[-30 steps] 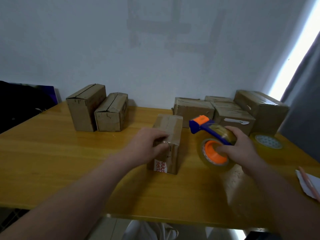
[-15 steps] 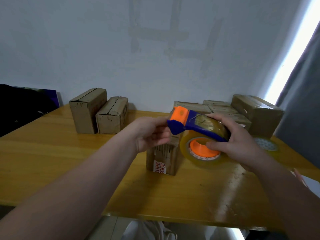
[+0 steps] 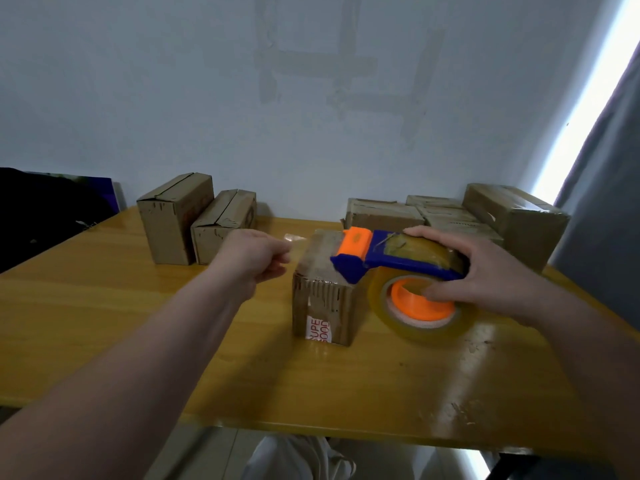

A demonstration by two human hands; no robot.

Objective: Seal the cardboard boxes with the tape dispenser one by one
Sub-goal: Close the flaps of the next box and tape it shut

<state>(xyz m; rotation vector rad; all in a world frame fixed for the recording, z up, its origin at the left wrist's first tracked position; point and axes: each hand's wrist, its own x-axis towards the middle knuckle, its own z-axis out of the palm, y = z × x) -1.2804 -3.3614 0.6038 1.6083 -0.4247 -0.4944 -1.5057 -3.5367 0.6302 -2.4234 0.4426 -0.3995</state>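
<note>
The fingers (image 3: 427, 233) of the right hand (image 3: 491, 271) are curled over the top of the tape dispenser (image 3: 391, 259). The thumb is tucked into the orange core (image 3: 420, 308) of the tape roll (image 3: 377, 299), so the tool is firmly gripped. The dispenser's orange and blue head is held over the top right edge of the cardboard box (image 3: 322, 296). The roll hangs just beside the box's right face. Whether the roll touches the table (image 3: 138, 323) cannot be told.

Over on the left, the left hand (image 3: 254, 259) is raised just beside the box's top left corner. Its fingers are curled in, and a clear strip of tape (image 3: 295, 238) is pinched at the fingertips. Whether that strip runs across to the dispenser cannot be made out.

The box stands upright near the middle of the yellow table, and a white label (image 3: 319, 330) with red letters is seen low on its near face. Much of its top is hidden behind the dispenser's head.

At the back left, two boxes (image 3: 173, 220) are set side by side, touching, close to the wall (image 3: 311, 98). At the back right, a cluster of boxes (image 3: 516, 226) is packed against the wall behind the right hand. A grey curtain (image 3: 609, 174) is seen at the far right edge.
</note>
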